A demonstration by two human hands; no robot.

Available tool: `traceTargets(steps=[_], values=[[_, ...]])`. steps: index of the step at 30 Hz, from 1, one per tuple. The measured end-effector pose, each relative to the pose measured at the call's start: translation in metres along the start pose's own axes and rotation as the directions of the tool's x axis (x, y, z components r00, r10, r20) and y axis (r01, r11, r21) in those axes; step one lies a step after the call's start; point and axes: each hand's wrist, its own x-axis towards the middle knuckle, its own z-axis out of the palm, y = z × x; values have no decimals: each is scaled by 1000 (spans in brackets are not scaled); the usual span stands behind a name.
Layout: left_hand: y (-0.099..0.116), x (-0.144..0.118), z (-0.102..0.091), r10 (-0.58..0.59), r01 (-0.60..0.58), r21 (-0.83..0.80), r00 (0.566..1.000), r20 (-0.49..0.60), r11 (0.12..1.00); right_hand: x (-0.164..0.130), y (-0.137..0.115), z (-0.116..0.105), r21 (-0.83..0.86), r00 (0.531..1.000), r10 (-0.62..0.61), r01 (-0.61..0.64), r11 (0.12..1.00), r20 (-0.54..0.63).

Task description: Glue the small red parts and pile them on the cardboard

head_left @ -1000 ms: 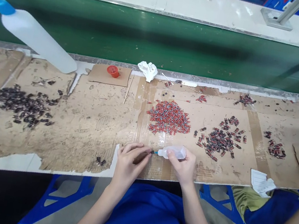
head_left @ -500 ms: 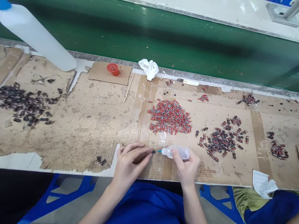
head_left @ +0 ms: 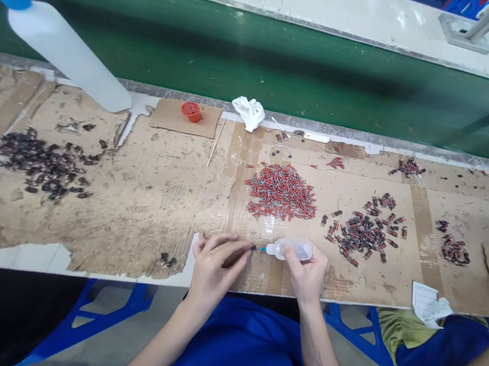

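Lower centre of frame, at the near table (head_left: 125, 212) edge: small squeeze bottle (head_left: 293, 249) is gripped by the right hand (head_left: 305, 274), nozzle aimed left. A tiny part (head_left: 252, 247) is pinched in the left hand (head_left: 215, 262) fingertips, right at the nozzle tip. Bottle judged light, soft-walled; best held mid-body. Part judged light, stiff, easily dropped; held by its end. Part mostly hidden by fingers; type unclear. Red pile (head_left: 281, 192) sits above, centre.
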Motion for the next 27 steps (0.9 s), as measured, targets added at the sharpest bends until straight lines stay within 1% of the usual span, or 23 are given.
traceTargets(steps=[6,8,10,12,13,15,17,18,20,23,27], values=[[-4,0,5,49,-50,36,999,25,998,1,7,-3,85,998,-5,11,996,-67],[-4,0,6,57,-59,58,997,43,997,-2,7,-4,67,998,-13,17,998,-60],[-4,0,4,52,-56,77,997,52,995,-5,6,-5,-45,999,-45,45,998,-16],[-5,-1,0,39,-43,84,998,51,995,-7,2,-5,-230,993,-120,120,966,18],[-6,-2,-3,31,-35,80,998,49,996,-6,0,-5,-327,984,-177,172,929,16],[-9,-2,-8,23,-25,52,999,33,998,-3,-6,-3,-479,950,-311,268,836,-11],[-11,-3,-12,28,-28,-4,1000,9,1000,5,-11,1,-566,912,-410,326,757,-24],[-11,-3,-13,36,-36,-41,999,-3,998,10,-13,5,-593,901,-433,342,729,-12],[-10,-3,-14,51,-53,-118,999,-17,992,20,-14,15,-628,899,-438,360,690,35],[-4,-4,-15,57,-61,-203,998,-27,977,34,-9,32,-666,912,-402,348,660,77],[4,-7,-18,-8,6,-265,1000,-9,964,42,-6,42,-678,933,-348,313,665,90]])
